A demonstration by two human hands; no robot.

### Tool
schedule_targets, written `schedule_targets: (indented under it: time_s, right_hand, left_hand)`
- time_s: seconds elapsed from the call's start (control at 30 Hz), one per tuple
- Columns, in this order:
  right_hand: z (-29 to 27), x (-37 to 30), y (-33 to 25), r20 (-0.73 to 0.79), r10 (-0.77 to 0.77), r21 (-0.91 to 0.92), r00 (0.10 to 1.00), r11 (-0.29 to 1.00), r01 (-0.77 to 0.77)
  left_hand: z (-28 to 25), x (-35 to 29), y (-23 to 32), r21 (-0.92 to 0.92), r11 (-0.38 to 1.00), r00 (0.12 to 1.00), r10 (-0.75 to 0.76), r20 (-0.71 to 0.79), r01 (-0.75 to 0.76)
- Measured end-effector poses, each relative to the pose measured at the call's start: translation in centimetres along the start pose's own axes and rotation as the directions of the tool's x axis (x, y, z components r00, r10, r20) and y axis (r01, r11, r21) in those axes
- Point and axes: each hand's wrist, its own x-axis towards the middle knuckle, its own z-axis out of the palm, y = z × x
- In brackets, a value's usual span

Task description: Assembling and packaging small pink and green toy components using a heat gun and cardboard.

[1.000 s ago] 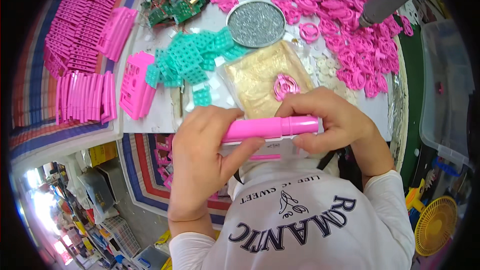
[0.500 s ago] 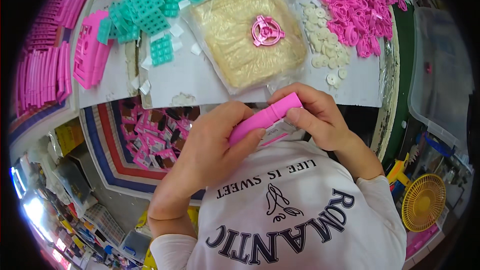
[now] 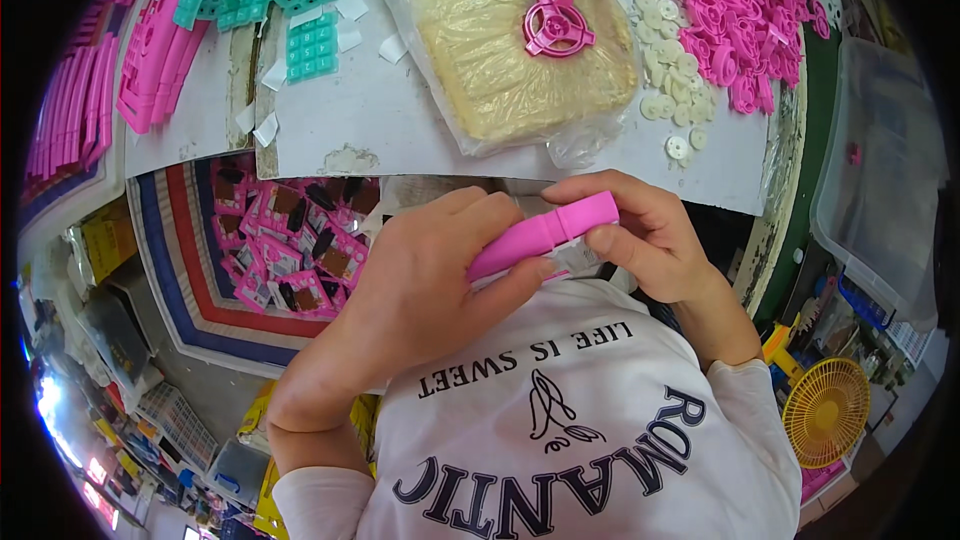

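Note:
A pink plastic casing (image 3: pixel 545 231), seen edge-on, is held slantwise between my two hands, in front of my white shirt. My left hand (image 3: pixel 430 255) wraps its lower left end, with the thumb along the near side. Around the upper right end my right hand (image 3: pixel 655 240) is closed, its thumb pressed on the near edge. A pale, partly see-through piece (image 3: pixel 577 258) shows under the casing; I cannot make out what it is. Beyond my hands, a pink three-lugged ring (image 3: pixel 558 26) lies on a plastic-wrapped yellowish bundle (image 3: pixel 500 90).
Teal keypads (image 3: pixel 312 48) and pink panels (image 3: pixel 155 50) lie at the far left. White discs (image 3: pixel 677 147) and a heap of pink parts (image 3: pixel 735 20) sit at the far right. Below the table edge, a striped container (image 3: pixel 190 270) holds pink-and-brown pieces. A yellow fan (image 3: pixel 825 412) stands right.
The view has shifted, so the table things appear higher. Both hands keep their grip on the pink casing, which is slightly turned, showing less of its underside.

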Motion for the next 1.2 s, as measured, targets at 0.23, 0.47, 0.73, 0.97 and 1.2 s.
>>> schedule_targets:
  time_s: [0.23, 0.47, 0.73, 0.97, 1.2]
  right_hand:
    - [-0.2, -0.1, 0.3, 0.057, -0.026, 0.046, 0.998, 0.999, 0.023]
    - [-0.2, -0.6, -0.6, -0.008, -0.26, -0.323, 0.966, 0.915, 0.243]
    - [-1.1, -0.3, -2.7, 0.278, -0.694, -0.609, 0.663, 0.407, 0.681]
    - [0.1, -1.4, -2.9, 0.262, -0.721, -0.665, 0.641, 0.347, 0.662]
    - [0.0, -1.2, -2.5, 0.292, -0.735, -0.634, 0.612, 0.33, 0.699]
  left_hand:
    - [0.7, 0.7, -0.6, -0.068, 0.994, 0.996, 0.08, -0.028, -0.082]
    - [-1.4, -0.3, 1.9, -0.029, 0.992, 0.993, 0.122, -0.008, -0.122]
    - [-1.3, -1.9, 2.8, 0.362, 0.742, 0.788, 0.615, -0.033, -0.564]
    - [0.1, -2.1, 1.5, 0.463, 0.607, 0.638, 0.762, -0.109, -0.646]
    - [0.2, -1.7, 0.9, 0.482, 0.572, 0.597, 0.793, -0.12, -0.663]
